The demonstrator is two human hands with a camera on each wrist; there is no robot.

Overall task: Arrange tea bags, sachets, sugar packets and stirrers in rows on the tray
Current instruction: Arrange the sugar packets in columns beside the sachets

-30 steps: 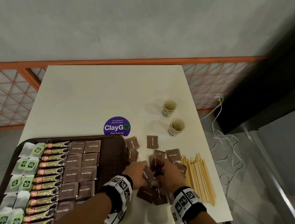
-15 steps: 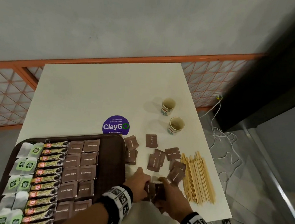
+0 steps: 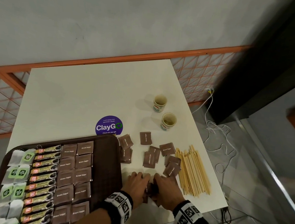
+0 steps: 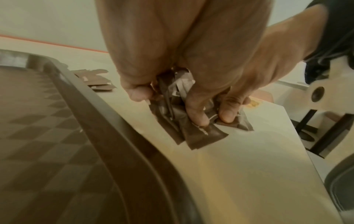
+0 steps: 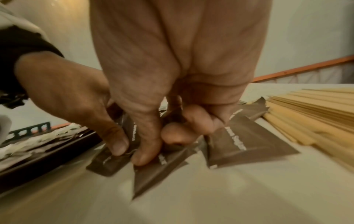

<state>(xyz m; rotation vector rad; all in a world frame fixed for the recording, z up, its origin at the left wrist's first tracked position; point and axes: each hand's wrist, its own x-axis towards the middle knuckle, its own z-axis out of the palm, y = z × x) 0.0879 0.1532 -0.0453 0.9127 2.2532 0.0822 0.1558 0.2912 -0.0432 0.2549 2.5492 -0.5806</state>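
Note:
On the white table, just right of the brown tray (image 3: 108,154), my left hand (image 3: 135,183) and right hand (image 3: 167,189) meet around a bunch of brown sugar packets (image 3: 149,189). Both hands pinch the bunch, and its lower corners touch the table (image 4: 201,136) (image 5: 153,174). In the tray lie rows of tea bags (image 3: 19,172), coffee sachets (image 3: 44,174) and brown sugar packets (image 3: 74,175). Beyond my hands, several loose sugar packets (image 3: 150,159) lie scattered. A pile of wooden stirrers (image 3: 192,170) sits to the right of them.
Two paper cups (image 3: 159,103) (image 3: 168,121) stand at the far right of the table, and a purple ClayGo sticker (image 3: 109,126) lies behind the tray. The tray has a bare strip along its right side. The table's right edge runs close to the stirrers, with white cables (image 3: 217,135) on the floor beyond.
Both hands have drawn back from the scattered packets toward the table's near edge. The packets that lay under them are now gathered into one bunch between the hands.

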